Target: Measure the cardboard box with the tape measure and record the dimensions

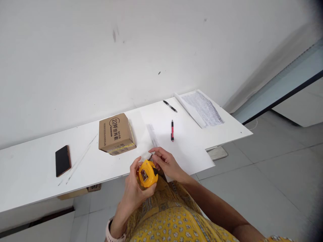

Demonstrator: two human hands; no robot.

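The step in hand is judged to be the readying of a tape measure; the left hand point(133, 188) wraps round the yellow tape measure point(148, 174), thumb beneath and fingers along its left side, holding it just in front of the table's near edge; the right hand point(168, 164) meets its upper right side with fingers bent, and whether they pinch the end of the blade cannot be told; the next move, in this judgement, calls for a steady left hold and a sure right grip on the blade's end. Count, left to right: one phone point(63, 161), on the white table point(30, 168), well to the left of the left hand; one cardboard box point(117, 134), beyond the left hand and slightly to its left; one tape measure, between both hands; two pens, both beyond the right hand, the black pen point(170, 106) farther off and the red pen point(172, 130) nearer; at least two papers, a blank-looking white sheet point(188, 151) just beyond and to the right of the right hand, and a closely marked sheet point(202, 109) farther out to its right; overlap prevents an exact count of papers.
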